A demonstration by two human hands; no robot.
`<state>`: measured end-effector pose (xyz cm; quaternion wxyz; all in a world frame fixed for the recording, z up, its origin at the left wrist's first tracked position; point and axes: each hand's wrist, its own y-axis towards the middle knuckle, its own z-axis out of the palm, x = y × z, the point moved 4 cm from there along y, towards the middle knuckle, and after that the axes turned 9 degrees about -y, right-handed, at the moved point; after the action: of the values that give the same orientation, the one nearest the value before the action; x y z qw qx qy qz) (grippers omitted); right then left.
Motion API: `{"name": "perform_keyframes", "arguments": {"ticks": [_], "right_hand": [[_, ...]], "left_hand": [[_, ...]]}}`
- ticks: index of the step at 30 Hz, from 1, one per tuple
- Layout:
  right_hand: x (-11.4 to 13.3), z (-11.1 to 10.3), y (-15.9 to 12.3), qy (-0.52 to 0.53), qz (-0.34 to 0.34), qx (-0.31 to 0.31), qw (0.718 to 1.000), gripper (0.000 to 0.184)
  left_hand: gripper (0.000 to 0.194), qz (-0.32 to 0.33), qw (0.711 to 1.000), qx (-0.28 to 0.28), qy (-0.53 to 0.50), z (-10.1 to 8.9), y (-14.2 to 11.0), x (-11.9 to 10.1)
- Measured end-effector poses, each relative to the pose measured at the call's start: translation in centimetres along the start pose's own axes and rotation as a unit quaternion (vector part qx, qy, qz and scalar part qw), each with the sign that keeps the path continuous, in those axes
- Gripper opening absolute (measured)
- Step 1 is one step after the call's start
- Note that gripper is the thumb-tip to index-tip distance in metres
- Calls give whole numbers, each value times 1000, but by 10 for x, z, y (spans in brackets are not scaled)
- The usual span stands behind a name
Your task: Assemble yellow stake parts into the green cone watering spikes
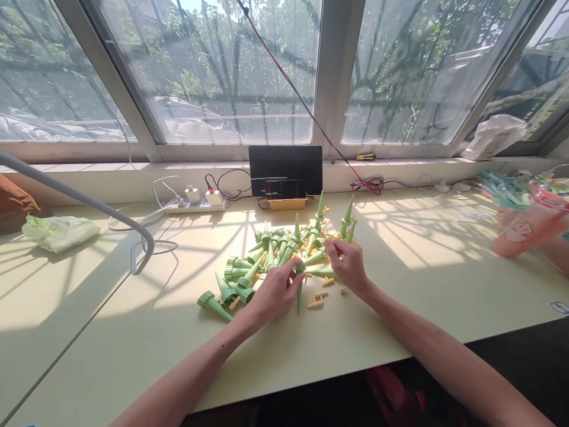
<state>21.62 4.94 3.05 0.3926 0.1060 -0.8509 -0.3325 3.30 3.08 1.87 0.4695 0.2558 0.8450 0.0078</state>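
My left hand is closed around the wide end of a green plastic watering spike, whose narrow tip points down toward the table. To its right, my right hand is pinched, thumb against fingers, over the edge of the heap; what it holds, if anything, is too small to make out. Many more green spikes lie in a loose heap beyond and left of my hands, and a few stand point up. Small yellow plastic pieces are scattered between the spikes and in front of my right hand.
Behind the heap, a dark tablet and a phone lean on a stand. A power strip with plugs is at the back left, near a grey curved bar. A green-white packet lies left; a pink bag stands right.
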Motion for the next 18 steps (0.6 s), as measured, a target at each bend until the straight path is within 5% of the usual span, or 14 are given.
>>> {"name": "perform_keyframes", "arguments": {"ticks": [10,18], "right_hand": [[-2,0,1,3,-21,-4,1000,42],[-3,-1,2,-5,-7,3,1000,42]], "left_hand": [[27,-10,990,-6,137,-2,-1,5],[23,26,988,-43,143,-2,-1,7]]}}
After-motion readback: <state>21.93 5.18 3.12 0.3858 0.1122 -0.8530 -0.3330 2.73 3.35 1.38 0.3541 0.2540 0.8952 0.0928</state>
